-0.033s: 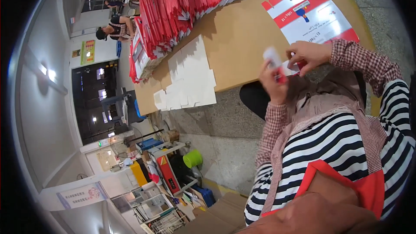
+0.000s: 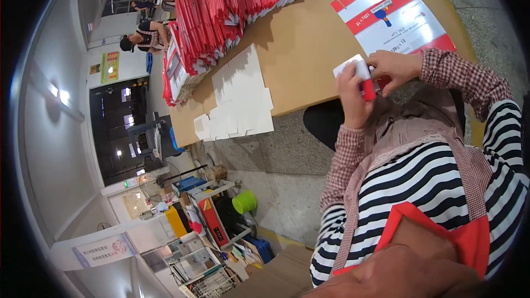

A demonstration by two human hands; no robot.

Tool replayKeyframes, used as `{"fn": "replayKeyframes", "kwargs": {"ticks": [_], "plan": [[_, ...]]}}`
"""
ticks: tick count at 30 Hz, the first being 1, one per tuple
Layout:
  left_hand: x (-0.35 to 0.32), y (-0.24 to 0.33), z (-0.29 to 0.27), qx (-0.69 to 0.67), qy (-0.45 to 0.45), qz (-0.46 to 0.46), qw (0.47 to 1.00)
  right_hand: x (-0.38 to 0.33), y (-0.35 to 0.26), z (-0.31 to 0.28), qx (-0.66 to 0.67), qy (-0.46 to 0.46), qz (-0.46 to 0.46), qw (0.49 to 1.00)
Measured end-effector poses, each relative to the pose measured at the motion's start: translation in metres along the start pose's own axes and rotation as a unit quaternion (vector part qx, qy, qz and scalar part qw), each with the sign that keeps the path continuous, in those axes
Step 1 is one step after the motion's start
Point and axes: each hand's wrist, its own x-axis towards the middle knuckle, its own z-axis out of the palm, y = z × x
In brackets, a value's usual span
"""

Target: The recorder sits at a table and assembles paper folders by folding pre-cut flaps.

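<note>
My left hand [image 2: 355, 94] is closed around a small red-and-white card box or folded piece [image 2: 360, 69] just over the table's near edge. My right hand [image 2: 396, 70] is beside it with fingers bent, its fingertips at the right side of the piece; what lies between them is partly hidden. A bit of red shows beneath these fingers. Just beyond my right hand lies a flat red-and-white printed carton sheet [image 2: 418, 26] with a blue picture on it.
Tightly packed rows of red-and-white folded cartons [image 2: 207, 27] cover the table's far left. White card sheets [image 2: 243, 99] overlap near the left edge of the brown table [image 2: 301, 55]. A person [image 2: 146, 36] stands beyond the cartons. A green bucket [image 2: 244, 202] sits on the floor.
My left hand has turned and shifted slightly right toward my right hand. The small red-and-white piece, blurred before, now shows its white face. My right hand has hardly moved.
</note>
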Motion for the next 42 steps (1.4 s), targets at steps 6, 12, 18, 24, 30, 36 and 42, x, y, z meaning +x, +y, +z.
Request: {"fn": "replayKeyframes", "kwargs": {"ticks": [6, 12, 18, 24, 30, 36, 42], "plan": [[0.02, -0.011, -0.006, 0.104, -0.171, -0.009, 0.98, -0.043, -0.023, -0.01, -0.169, 0.034, 0.099, 0.98], [0.03, -0.019, 0.01, 0.093, -0.155, -0.029, 0.983, -0.055, -0.012, -0.012, -0.213, 0.14, 0.17, 0.952], [0.033, -0.023, 0.018, 0.181, -0.21, -0.024, 0.96, -0.061, -0.009, -0.006, -0.207, 0.117, 0.178, 0.955], [0.037, -0.019, 0.026, 0.228, -0.26, -0.053, 0.937, -0.088, -0.004, -0.005, -0.24, 0.138, 0.242, 0.93], [0.04, -0.026, 0.033, 0.239, -0.242, -0.061, 0.938, -0.144, -0.02, -0.024, 0.023, 0.498, 0.409, 0.765], [0.052, 0.027, 0.098, 0.112, -0.165, -0.109, 0.974, -0.074, -0.051, 0.014, 0.376, 0.679, 0.281, 0.565], [0.043, 0.066, 0.076, -0.103, 0.036, -0.156, 0.982, -0.139, -0.035, -0.029, 0.388, 0.439, 0.325, 0.742]]}}
